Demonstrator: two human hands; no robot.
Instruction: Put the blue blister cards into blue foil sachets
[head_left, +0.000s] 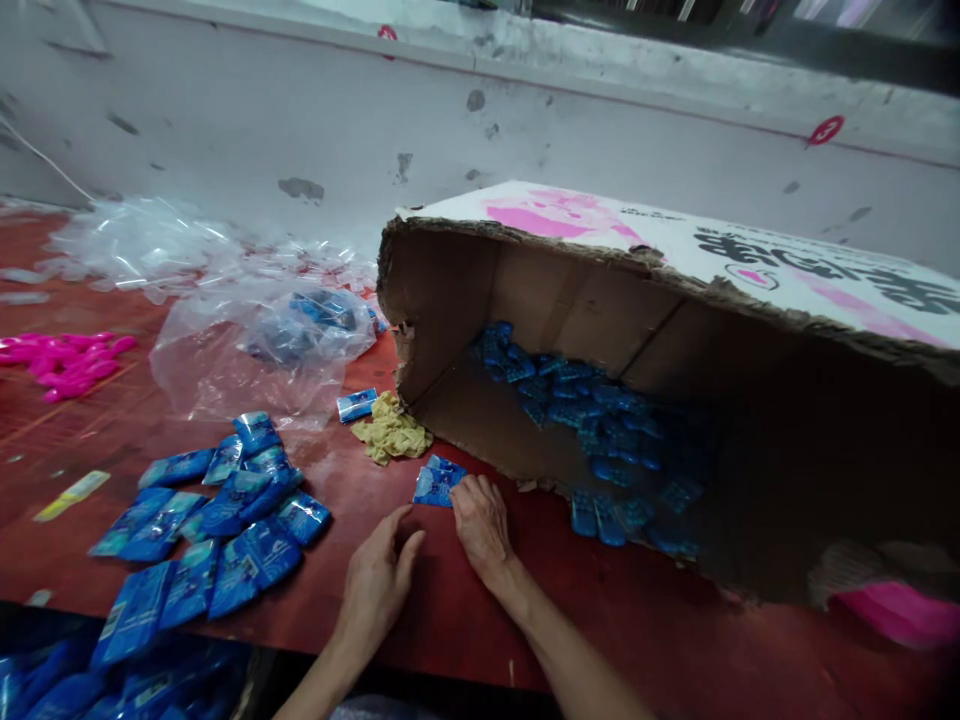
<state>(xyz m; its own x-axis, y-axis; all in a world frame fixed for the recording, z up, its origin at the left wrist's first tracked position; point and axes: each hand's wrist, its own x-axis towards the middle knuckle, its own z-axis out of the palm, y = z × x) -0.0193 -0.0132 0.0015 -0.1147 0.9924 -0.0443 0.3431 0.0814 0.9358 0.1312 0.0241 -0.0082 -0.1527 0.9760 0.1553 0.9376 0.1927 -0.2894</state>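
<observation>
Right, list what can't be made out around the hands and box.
All in the head view:
Right hand: its grip on the blue packet, hidden by the hand itself.
That packet's print: too small and blurred.
Box: right inside, lost in shadow; right end, cut off by the picture's edge.
Lower-left packet pile: cut off by the bottom edge.

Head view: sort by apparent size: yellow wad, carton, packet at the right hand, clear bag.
1. Carton
2. Clear bag
3. Yellow wad
4. Packet at the right hand, partly hidden by its fingers
</observation>
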